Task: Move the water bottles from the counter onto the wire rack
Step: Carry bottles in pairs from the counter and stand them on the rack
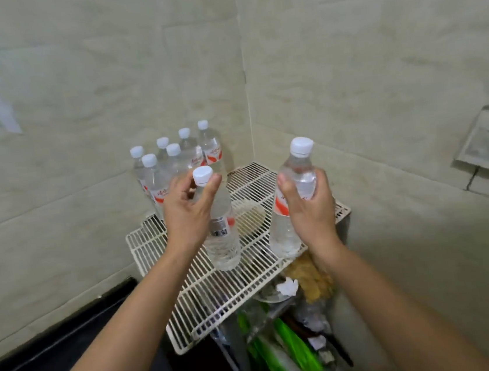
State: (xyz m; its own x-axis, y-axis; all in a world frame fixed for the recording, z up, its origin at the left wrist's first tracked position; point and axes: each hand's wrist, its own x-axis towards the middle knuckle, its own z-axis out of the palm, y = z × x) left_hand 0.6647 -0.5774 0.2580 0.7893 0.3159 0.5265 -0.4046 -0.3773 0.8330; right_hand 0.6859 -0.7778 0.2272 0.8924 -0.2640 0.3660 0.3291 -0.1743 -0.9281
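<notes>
While six bottles (174,162) stand on the wire rack (207,296), left hand (185,213) gripping first bottle (223,248), right hand (311,208) gripping second bottle (285,235).

Both your bare forearms (125,330) reach forward from the near edge, converging toward the middle. Your left hand (184,213) curls fingers and thumb round a clear plastic white-capped water bottle (223,245) just below its cap, holding it roughly upright. Your right hand (310,208), well right of it, wraps the upper body of a second clear white-capped bottle (286,232), which is tilted.
</notes>
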